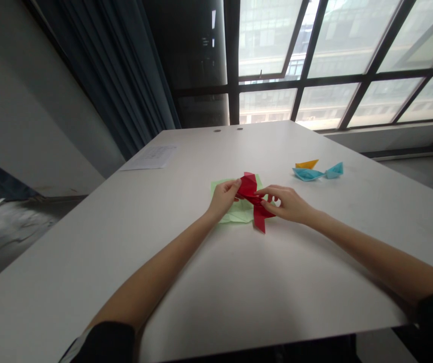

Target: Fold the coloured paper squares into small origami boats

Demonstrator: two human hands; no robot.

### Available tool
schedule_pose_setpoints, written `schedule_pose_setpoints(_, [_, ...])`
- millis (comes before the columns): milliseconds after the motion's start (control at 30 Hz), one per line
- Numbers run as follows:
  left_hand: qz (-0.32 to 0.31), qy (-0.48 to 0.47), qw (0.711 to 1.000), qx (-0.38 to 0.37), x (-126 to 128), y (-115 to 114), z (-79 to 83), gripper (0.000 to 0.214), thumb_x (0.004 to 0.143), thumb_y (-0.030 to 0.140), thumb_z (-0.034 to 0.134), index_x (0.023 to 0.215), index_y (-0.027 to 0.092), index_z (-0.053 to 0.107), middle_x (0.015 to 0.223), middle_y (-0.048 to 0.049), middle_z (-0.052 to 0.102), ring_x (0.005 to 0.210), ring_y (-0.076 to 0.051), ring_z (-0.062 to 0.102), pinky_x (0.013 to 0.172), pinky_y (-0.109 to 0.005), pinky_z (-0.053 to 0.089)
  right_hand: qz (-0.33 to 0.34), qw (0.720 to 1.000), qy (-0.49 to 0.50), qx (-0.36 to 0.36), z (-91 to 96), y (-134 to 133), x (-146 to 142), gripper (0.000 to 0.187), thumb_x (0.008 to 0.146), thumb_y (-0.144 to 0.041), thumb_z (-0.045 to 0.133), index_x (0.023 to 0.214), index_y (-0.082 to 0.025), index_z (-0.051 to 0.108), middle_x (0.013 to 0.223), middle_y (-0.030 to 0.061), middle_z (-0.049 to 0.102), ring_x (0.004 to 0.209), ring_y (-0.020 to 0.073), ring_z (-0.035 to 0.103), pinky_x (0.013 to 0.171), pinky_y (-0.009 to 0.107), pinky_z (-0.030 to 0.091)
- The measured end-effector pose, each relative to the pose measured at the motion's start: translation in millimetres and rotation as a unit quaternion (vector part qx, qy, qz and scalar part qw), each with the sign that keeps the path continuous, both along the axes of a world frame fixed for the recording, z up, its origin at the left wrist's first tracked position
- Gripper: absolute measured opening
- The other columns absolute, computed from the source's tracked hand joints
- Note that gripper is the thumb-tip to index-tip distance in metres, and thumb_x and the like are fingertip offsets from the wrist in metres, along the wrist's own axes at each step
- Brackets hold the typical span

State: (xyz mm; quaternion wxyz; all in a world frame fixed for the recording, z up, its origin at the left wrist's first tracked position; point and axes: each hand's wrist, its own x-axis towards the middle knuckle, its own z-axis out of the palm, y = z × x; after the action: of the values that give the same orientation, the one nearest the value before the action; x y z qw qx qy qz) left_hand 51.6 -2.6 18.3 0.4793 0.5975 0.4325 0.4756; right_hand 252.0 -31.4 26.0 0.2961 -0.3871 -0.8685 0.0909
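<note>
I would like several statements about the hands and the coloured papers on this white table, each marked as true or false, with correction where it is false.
1. The bare left hand holds the folded shiny red paper. True.
2. The creased pale green paper sheet covers the red paper. False: it is underneath.
3. The folded orange-yellow paper lies beside folded light blue paper. True.
4. The bare right hand touches the light blue paper. False: it is at the red paper.

Folded paper [248,185]: red | sheet [239,214]: pale green | 2 o'clock of red: boat [307,164], yellow; pieces [307,174], light blue | tabletop [216,282]: white
</note>
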Motion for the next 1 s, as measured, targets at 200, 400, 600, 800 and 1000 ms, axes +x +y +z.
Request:
schedule_pose_setpoints(200, [-0.051, -0.013, 0.999, -0.016, 2, -6, 6.2, 0.049, 0.058, 0.044, 0.073, 0.094, 0.013, 0.061, 0.076, -0.005, 0.065, 0.068, -0.014, 0.059, 0.054, -0.021, 0.045, 0.004, 0.999, 0.027, -0.035, -1.2, 1, 0, 0.021, 0.078, -0.024, 0.051, 0.096, -0.018, 0.061, 0.085, 0.004, 0.066, 0.06, 0.0108, 0.057, 0.057, 0.024, 0.046])
schedule_pose_setpoints(400, [-0.091, -0.045, 0.995, 0.004, 2, -6, 5.6, 0.041, 0.057, 0.028, 0.076, 0.091, 0.012, 0.06, 0.085, -0.0065, 0.065, 0.073, -0.014, 0.059, 0.058, -0.022, 0.044, -0.017, 0.991, 0.083, -0.101, 1.0, 0, -2, 0.023, 0.078, -0.031, 0.054, 0.096, -0.018, 0.06, 0.076, 0.003, 0.066, 0.057, 0.0121, 0.057, 0.056, 0.025, 0.046])
schedule_pose_setpoints(600, [-0.095, -0.137, 0.983, -0.08, 2, -3, 0.9, 0.036, 0.057, 0.012, 0.068, 0.091, 0.013, 0.059, 0.082, -0.0039, 0.065, 0.066, -0.011, 0.059, 0.059, -0.022, 0.045, 0.023, 0.95, 0.198, -0.24, -10.7, 10, 3, 0.028, 0.079, -0.036, 0.053, 0.1, -0.019, 0.06, 0.081, 0.0037, 0.067, 0.072, 0.0172, 0.062, 0.064, 0.03, 0.051])
schedule_pose_setpoints(800, [-0.053, -0.161, 0.979, -0.111, 4, -4, 1.7, 0.032, 0.055, 0.002, 0.056, 0.085, 0.013, 0.059, 0.073, -0.0015, 0.065, 0.061, -0.009, 0.059, 0.06, -0.022, 0.047, 0.028, 0.941, 0.228, -0.251, -18.8, 16, 4, 0.025, 0.077, -0.028, 0.053, 0.098, -0.019, 0.064, 0.083, 0.0032, 0.068, 0.079, 0.0184, 0.063, 0.069, 0.031, 0.052])
schedule_pose_setpoints(1000, [-0.011, -0.09, 0.989, -0.115, 6, -2, -0.2, 0.013, 0.064, 0.007, 0.054, 0.074, 0.013, 0.059, 0.064, -0.0005, 0.062, 0.055, -0.009, 0.058, 0.049, -0.017, 0.044, -0.04, 0.982, 0.131, -0.132, -9.8, 9, 2, 0.026, 0.075, -0.02, 0.05, 0.095, -0.019, 0.066, 0.079, 0.0029, 0.068, 0.068, 0.015, 0.062, 0.064, 0.028, 0.051])
